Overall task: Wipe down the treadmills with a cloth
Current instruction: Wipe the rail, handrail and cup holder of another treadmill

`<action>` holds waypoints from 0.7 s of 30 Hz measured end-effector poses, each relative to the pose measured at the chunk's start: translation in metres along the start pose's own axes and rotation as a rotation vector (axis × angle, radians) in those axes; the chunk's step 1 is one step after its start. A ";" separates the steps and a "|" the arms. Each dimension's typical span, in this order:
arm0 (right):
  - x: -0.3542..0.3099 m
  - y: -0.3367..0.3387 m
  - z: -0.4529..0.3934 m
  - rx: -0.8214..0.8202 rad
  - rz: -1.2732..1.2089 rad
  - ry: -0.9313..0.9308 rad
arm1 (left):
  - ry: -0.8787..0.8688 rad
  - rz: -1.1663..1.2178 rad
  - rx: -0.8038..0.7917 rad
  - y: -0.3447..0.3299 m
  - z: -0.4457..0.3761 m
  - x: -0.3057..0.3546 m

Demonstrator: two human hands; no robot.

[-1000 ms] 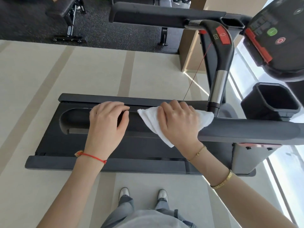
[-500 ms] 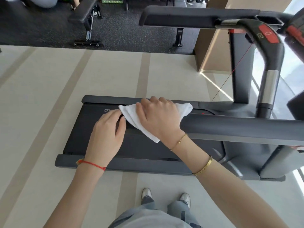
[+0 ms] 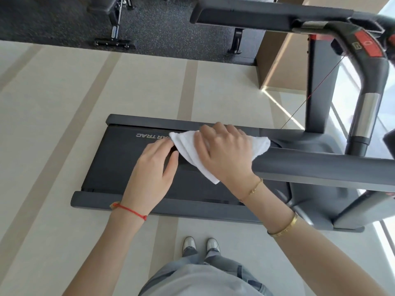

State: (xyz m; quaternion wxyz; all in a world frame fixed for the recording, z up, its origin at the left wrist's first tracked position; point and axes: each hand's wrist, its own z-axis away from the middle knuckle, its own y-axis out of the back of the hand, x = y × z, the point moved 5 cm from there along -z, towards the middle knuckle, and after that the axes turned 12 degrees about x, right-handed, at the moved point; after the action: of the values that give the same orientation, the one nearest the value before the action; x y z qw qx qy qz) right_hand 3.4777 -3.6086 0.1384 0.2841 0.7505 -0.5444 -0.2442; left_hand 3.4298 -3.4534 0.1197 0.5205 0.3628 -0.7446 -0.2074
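I stand beside a black treadmill whose belt (image 3: 119, 159) lies below my hands. A white cloth (image 3: 184, 145) is draped over the free end of the near grey handrail (image 3: 320, 167). My right hand (image 3: 222, 154) grips the cloth, fingers curled over it and the rail. My left hand (image 3: 151, 174) sits just left of it, fingers curled over the rail's end, fingertips touching the cloth's corner. The rail under both hands is hidden.
The far handrail (image 3: 256, 16) runs across the top, with a curved upright bearing a red stop button (image 3: 367, 44) at the right. A weight bench (image 3: 113, 18) stands on the dark floor behind. A wooden column (image 3: 284, 67) rises at back right. My shoes (image 3: 201, 245) stand on pale floor.
Both hands have slid left along the near handrail toward its free end, taking the cloth along. My left hand has closed the gap and now touches the cloth's corner.
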 end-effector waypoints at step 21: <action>0.052 0.027 0.025 0.220 0.078 0.125 | -0.117 -0.026 0.001 -0.021 -0.011 0.033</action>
State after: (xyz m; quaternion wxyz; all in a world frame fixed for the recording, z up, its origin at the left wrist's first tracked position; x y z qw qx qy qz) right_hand 3.4575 -3.6689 0.1363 0.2427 0.7691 -0.5779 -0.1247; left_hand 3.4404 -3.4911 0.1305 0.4733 0.3600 -0.7690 -0.2345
